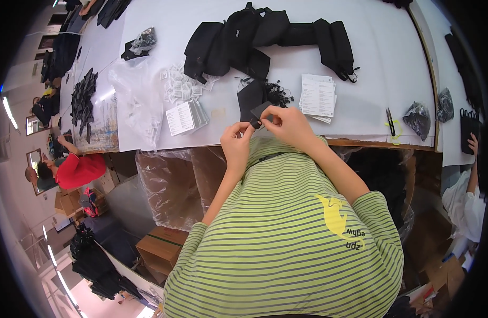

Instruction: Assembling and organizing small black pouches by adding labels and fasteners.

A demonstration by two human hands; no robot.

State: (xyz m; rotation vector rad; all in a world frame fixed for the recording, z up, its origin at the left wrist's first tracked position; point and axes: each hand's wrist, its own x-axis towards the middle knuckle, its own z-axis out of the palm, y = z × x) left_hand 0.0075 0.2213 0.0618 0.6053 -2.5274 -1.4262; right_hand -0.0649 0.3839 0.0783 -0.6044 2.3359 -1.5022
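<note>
Both hands meet at the near edge of the white table (371,111), in front of my body. My left hand (236,139) is closed in a pinch on the near end of a small black fabric piece (261,109). My right hand (287,125) pinches the same piece from the right, its fingertips almost touching the left ones. Just behind it lies a flat black fabric strip (247,98), partly covered by the held piece. A tangle of thin black cords (279,94) is right beside that strip. What exactly is between the fingertips is too small to make out.
Printed white cards are stacked on the right (317,96) and left (181,118). Small white tags (179,85) are heaped behind the left stack. Folded black fabric goods (244,37) lie at the back. Tweezers (391,123) and a bagged black bundle (416,120) are right. A co-worker in red (80,169) is left.
</note>
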